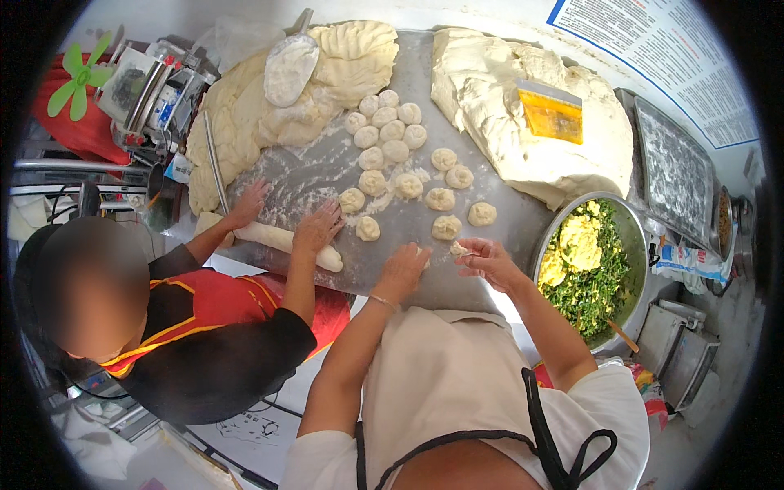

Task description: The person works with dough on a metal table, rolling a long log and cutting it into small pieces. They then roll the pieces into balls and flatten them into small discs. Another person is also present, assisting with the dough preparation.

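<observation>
My left hand point(404, 269) is at the near edge of the metal worktop point(456, 288), its fingers curled around a piece of dough point(422, 260) that they mostly hide. Just right of it, my right hand point(487, 263) pinches a small scrap of dough point(458, 248) between thumb and fingertips. Beyond both hands lie several round filled dough balls, the nearest a pleated one point(446, 227). Smoother floured balls point(392, 130) are grouped farther back. To my right stands a large steel bowl point(637, 245) of chopped greens point(603, 275) and scrambled egg point(582, 239).
At the left a co-worker in a red apron point(226, 300) rolls a dough log point(275, 237). Big dough slabs point(343, 49) lie at the back, with a metal scoop point(291, 70) and a yellow-handled scraper point(551, 113). A floured tray point(674, 165) is at the right.
</observation>
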`<state>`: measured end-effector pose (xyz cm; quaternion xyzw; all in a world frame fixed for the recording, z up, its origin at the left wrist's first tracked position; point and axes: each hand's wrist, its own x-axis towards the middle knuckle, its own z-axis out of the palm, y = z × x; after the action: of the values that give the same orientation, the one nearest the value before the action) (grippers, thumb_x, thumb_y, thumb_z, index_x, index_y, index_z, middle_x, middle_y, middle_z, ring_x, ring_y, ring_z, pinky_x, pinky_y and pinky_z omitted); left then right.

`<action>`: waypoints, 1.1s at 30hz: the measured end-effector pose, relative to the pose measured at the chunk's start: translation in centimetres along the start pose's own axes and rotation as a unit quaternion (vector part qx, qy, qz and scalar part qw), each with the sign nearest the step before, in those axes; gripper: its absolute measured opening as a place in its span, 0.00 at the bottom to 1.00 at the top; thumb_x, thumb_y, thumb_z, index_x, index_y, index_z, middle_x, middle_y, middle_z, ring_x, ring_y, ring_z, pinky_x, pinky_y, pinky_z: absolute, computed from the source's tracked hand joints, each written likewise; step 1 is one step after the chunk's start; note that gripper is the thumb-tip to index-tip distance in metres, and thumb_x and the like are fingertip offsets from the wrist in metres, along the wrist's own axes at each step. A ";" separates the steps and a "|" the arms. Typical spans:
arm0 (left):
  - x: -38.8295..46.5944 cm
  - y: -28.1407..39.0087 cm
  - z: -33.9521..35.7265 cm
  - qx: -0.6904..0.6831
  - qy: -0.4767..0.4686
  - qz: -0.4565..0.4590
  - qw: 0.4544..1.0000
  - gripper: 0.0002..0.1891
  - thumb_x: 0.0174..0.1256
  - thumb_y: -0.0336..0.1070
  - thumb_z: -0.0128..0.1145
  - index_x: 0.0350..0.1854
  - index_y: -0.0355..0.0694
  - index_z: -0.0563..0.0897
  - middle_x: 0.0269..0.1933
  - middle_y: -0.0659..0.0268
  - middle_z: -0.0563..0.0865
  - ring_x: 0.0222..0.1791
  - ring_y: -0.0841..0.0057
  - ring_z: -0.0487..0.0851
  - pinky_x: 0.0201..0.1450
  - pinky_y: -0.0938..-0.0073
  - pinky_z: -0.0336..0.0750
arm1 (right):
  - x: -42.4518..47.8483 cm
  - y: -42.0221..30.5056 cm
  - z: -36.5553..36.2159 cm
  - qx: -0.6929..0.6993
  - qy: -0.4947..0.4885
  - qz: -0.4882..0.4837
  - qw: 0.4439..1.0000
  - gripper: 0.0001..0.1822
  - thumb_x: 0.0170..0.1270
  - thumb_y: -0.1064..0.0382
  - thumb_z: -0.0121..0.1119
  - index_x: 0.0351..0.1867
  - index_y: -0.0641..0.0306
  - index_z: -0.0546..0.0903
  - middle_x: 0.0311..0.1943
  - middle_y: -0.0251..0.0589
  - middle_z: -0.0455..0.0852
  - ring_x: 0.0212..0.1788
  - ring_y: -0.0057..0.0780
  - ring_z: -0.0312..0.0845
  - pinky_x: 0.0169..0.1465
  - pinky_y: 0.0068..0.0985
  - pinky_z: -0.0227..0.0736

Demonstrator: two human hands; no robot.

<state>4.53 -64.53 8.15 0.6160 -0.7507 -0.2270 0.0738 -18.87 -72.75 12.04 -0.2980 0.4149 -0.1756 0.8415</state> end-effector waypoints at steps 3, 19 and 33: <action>0.7 -1.2 0.6 -0.024 -0.046 -0.027 0.998 0.20 0.58 0.27 0.61 0.55 0.42 0.77 0.49 0.55 0.84 0.47 0.59 0.84 0.49 0.65 0.78 | 0.3 0.4 -0.5 -0.016 0.007 0.014 1.000 0.25 0.65 0.68 0.63 0.63 0.71 0.75 0.53 0.42 0.82 0.52 0.29 0.82 0.53 0.33 0.79; 0.6 -3.1 2.1 -0.312 0.173 -0.164 0.920 0.24 0.62 0.30 0.62 0.61 0.41 0.75 0.53 0.52 0.84 0.52 0.53 0.83 0.55 0.61 0.76 | 8.9 1.1 3.8 -0.575 0.046 -0.213 0.789 0.10 0.62 0.57 0.67 0.42 0.56 0.90 0.42 0.38 0.83 0.43 0.33 0.83 0.46 0.31 0.79; 0.9 -2.9 3.3 -0.342 0.140 -0.195 0.909 0.25 0.61 0.25 0.59 0.63 0.38 0.73 0.57 0.48 0.80 0.58 0.48 0.78 0.61 0.57 0.72 | 14.0 2.4 7.8 -0.664 0.052 -0.157 0.729 0.14 0.57 0.71 0.59 0.45 0.66 0.73 0.38 0.55 0.82 0.41 0.58 0.81 0.42 0.48 0.75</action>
<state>5.66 -64.99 3.80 0.7129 -0.4741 -0.3909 0.3381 -4.15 -75.77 5.89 -0.8322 0.4159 0.0003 0.3666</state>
